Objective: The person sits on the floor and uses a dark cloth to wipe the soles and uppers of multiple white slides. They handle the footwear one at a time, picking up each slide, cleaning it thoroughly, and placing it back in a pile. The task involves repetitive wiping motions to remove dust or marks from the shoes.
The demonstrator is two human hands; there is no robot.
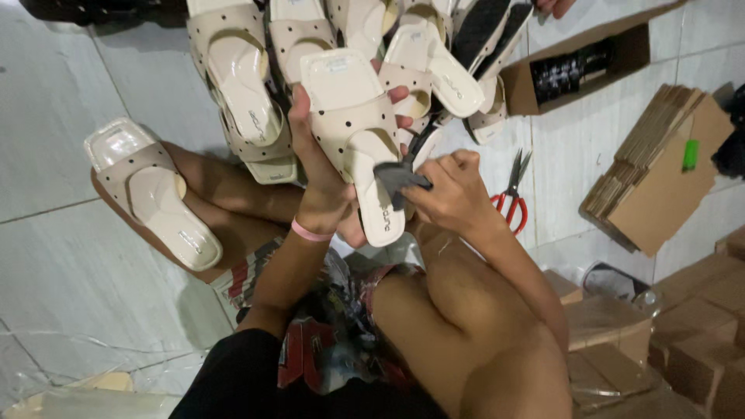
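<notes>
My left hand (318, 147) grips a cream slide sandal (353, 128) with a dotted strap, holding it upright from behind. My right hand (454, 190) is closed around a dark grey tool (400, 178) pressed against the sandal's footbed near the heel. A pink band (310, 231) circles my left wrist. A matching sandal (151, 190) rests on my left shin. My knees fill the lower middle of the view.
Several cream sandals (248, 77) lie piled on the tiled floor ahead. Red-handled scissors (512, 194) lie to the right. An open carton (574, 66), a stack of flat cardboard (660, 171) and small brown boxes (698, 326) stand at right. Clear plastic (77, 365) lies lower left.
</notes>
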